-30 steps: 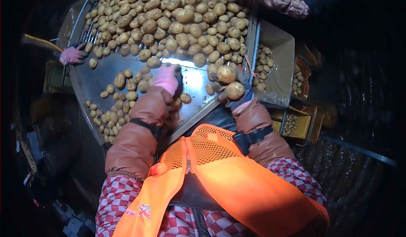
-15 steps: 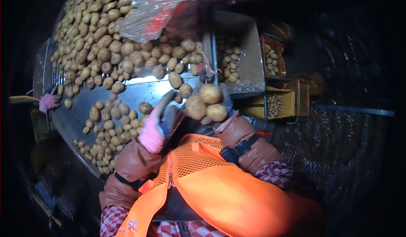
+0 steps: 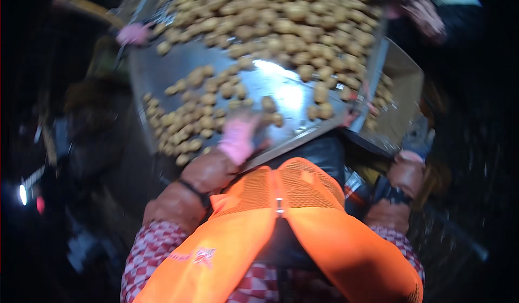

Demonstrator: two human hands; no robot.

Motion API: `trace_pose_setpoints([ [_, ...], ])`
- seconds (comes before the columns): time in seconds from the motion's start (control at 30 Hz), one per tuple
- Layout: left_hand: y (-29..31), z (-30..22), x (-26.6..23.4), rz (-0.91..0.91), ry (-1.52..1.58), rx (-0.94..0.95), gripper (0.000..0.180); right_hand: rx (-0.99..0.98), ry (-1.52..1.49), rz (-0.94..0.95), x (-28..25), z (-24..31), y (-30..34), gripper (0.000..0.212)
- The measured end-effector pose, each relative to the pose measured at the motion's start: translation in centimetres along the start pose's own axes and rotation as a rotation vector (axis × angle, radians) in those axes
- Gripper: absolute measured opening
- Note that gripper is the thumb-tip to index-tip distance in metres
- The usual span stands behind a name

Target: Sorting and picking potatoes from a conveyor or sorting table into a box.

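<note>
My left hand (image 3: 240, 129), in a grey glove with a pink cuff, is over the metal tray (image 3: 292, 126) beside a group of loose potatoes (image 3: 186, 116). Motion smears its fingers, so their hold cannot be made out. My right hand (image 3: 417, 135), also gloved, is out to the right, by the outer side of a cardboard box (image 3: 405, 76) with potatoes in it. Its fingers look apart, and no potato shows in them.
A large heap of potatoes (image 3: 281, 17) covers the far part of the tray. A pink glove-like thing (image 3: 134, 34) sits at the tray's left corner. Another person's sleeve (image 3: 416, 6) shows at the far right. A reddish clip-like thing (image 3: 354, 95) is on the tray's right edge.
The view has swung, and the scene is blurred. Three potatoes that were at my right hand no longer show there. That hand has moved right, and my left hand is now over the loose potatoes.
</note>
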State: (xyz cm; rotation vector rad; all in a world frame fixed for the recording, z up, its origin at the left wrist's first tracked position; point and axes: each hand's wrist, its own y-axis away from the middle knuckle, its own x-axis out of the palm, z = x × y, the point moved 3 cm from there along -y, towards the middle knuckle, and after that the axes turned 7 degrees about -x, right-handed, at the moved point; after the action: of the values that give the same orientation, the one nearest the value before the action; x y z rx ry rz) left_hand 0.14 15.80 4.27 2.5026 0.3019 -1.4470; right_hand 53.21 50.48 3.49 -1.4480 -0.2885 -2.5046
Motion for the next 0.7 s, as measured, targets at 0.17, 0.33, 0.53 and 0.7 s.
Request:
trace_pose_setpoints([
  [0.17,3.9,6.6,-0.8,-0.17,-0.027,-0.084,0.041,0.486,0.585,0.166,19.5,-21.9,3.2,0.055],
  [0.33,4.7,13.9,-6.4,-0.517,-0.162,-0.41,0.059,0.712,0.907,0.072,21.3,-32.1,2.0,0.036],
  [0.53,-7.1,19.5,-9.6,-0.169,-0.16,-0.716,0.051,0.661,1.21,0.449,20.0,-42.6,6.9,0.034],
  [0.7,-7.2,18.8,-11.1,-0.165,-0.035,-0.869,0.045,0.803,1.102,0.434,23.5,-42.5,6.4,0.039],
])
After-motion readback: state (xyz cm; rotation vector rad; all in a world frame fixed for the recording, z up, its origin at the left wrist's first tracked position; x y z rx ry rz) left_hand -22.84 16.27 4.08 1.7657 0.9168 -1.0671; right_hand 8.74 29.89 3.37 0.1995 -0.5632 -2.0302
